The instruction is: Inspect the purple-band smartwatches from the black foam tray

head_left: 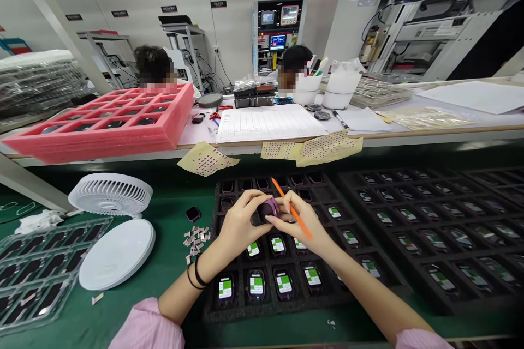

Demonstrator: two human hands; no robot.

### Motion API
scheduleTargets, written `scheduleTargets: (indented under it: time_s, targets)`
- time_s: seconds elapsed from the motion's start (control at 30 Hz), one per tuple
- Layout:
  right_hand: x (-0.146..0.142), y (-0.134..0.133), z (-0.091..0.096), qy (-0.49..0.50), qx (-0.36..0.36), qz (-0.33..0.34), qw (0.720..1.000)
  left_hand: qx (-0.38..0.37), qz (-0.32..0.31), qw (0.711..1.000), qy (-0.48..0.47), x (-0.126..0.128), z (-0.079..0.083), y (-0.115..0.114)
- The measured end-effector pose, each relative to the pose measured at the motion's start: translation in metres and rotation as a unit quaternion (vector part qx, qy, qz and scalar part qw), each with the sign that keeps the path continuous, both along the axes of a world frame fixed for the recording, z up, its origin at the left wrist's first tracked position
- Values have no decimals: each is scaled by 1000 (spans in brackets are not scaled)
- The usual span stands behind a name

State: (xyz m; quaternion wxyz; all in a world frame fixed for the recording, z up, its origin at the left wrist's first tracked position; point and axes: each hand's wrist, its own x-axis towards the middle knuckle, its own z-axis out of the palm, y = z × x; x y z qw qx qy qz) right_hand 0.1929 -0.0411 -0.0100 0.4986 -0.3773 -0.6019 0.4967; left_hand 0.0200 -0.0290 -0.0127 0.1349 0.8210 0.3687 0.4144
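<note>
My left hand [245, 223] and my right hand [303, 219] meet above a black foam tray [213, 229]. Between the fingers of both hands sits a dark purple smartwatch case [269, 210], its face partly hidden. My right hand also pinches a thin orange stick [292, 210] that slants across the fingers. Below the hands, several watches [284, 284] with green-and-white screen labels stand in the tray's pockets. Farther up, the tray's pockets hold darker watches without visible labels.
A second black tray of labelled watches [434, 240] lies to the right. On the left are a white fan [110, 194], its round base [117, 253], a clear plastic tray [45, 267], a loose watch [193, 214] and paper scraps [196, 240]. Two co-workers [295, 68] sit beyond the shelf.
</note>
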Motion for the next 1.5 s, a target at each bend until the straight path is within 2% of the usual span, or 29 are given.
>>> scheduleTargets:
  time_s: [0.17,0.43,0.63,0.87,1.1,1.23,1.3,1.33,1.4,1.5]
  targets:
    - [0,2,3,95,-65,19,993,-23,-21,998,-62,2,5,-4]
    - [1,1,7,108,-84,17,990,-27,-10,997,-65,2,8,-5]
    - [1,2,9,160,-129,20,978,16,-5,999,-51,0,6,-1]
    - [6,6,9,178,-110,8,978,32,80,993,-82,-7,13,1]
    - [3,2,9,162,-100,18,982,27,89,993,-79,-8,15,2]
    - [25,15,0,92,-38,-47,994,4,84,995,-45,-12,14,6]
    - [52,32,-11,-6,21,-114,993,-18,84,996,-5,-21,9,9]
    - [67,43,-18,-83,55,-162,982,-32,86,996,19,-28,4,11]
    - [99,64,-33,-251,97,-246,931,-57,94,992,66,-45,-10,14]
    - [134,89,-57,-298,87,-285,907,-76,106,984,118,-72,-37,18]
